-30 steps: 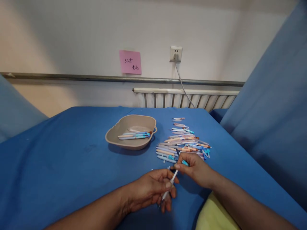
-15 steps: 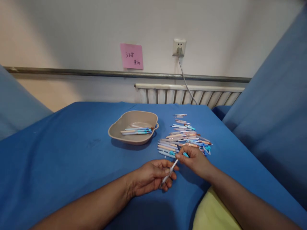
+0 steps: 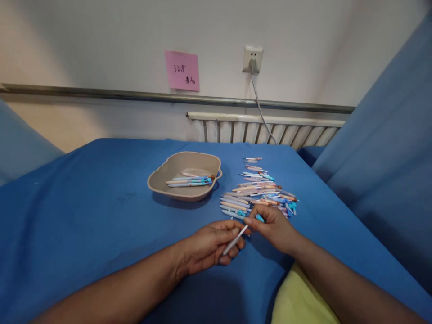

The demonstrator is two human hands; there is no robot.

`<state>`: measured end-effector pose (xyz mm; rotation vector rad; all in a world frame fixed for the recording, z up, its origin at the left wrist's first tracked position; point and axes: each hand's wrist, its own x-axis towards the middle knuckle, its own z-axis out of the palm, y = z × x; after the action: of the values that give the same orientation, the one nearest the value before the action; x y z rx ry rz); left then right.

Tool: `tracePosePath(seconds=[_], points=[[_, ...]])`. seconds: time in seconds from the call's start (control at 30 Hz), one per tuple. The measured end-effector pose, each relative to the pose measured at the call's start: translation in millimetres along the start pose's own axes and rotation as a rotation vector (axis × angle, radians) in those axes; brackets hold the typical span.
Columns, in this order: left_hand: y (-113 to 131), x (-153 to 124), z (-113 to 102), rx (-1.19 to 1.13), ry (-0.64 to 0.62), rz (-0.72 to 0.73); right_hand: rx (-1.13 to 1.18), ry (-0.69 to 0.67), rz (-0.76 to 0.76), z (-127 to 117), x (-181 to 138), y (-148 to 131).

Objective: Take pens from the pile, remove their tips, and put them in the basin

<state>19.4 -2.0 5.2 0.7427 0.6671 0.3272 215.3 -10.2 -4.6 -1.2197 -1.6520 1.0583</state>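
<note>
Between both hands, a slim pale pen [image 3: 231, 244] slants up to the right. Its lower grey-white part is pinched between the thumb and fingers of my left hand [image 3: 216, 245]. My right hand [image 3: 272, 227] grips the upper, thin white end with thumb and forefinger. A turquoise pen piece [image 3: 259, 218] also shows in the curl of my right hand; I cannot tell whether it joins the pen. Just beyond my right hand lies a pile of pens and pen parts [image 3: 243, 197] in blue, peach, white and lilac.
A beige basin [image 3: 158, 188] with several pens [image 3: 189, 181] inside stands behind my left hand. Blue cloth [image 3: 101, 216] covers the table. Along the wall are a radiator [image 3: 229, 130], a socket with a plugged cable [image 3: 253, 59] and a pink note [image 3: 182, 70]. Blue curtains hang at both sides.
The view has tilted slightly downward. Both hands keep their hold; the pen's lower end, which showed a dark tip before, now looks pale and sits slightly higher in my left hand.
</note>
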Motion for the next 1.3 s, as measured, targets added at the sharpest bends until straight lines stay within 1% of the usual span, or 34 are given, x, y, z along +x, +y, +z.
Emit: tracePosePath(seconds=[0.1,0.2,0.3,0.37,0.5,0.7,0.8,0.9,0.93,1.03,1.17,1.23,1.3], points=[[0,0,3,0.036,0.016,-0.022,0.009,-0.005,0.01,2,-2,-3],[0,-1,4,0.064,0.023,-0.006,0.051,0.011,0.029,1,-2,-5],[1,-1,3,0.07,0.013,0.019,0.199,0.001,0.109,-2,0,-7],[2,-1,3,0.072,0.015,0.025,0.314,0.017,0.169,-4,1,-8],[2,-2,3,0.082,0.022,0.038,0.44,0.08,0.205,-11,4,-7],[1,-1,4,0.102,0.042,0.101,0.359,0.148,0.236,-23,10,0],[1,0,3,0.109,0.055,0.123,0.299,0.123,0.252,-28,11,3],[1,0,1,0.118,0.069,0.142,0.26,0.104,0.24,-38,11,2],[1,0,0,0.121,0.078,0.153,0.25,0.121,0.231,-43,11,1],[2,1,-3,0.12,0.11,0.183,0.225,0.228,0.185,-60,12,1],[4,2,-5,0.108,0.124,0.194,0.104,0.355,0.133,-78,14,7],[5,3,-5,0.093,0.133,0.192,0.062,0.364,0.13,-80,15,10],[6,4,-6,0.068,0.157,0.195,0.033,0.326,0.129,-76,15,13]])
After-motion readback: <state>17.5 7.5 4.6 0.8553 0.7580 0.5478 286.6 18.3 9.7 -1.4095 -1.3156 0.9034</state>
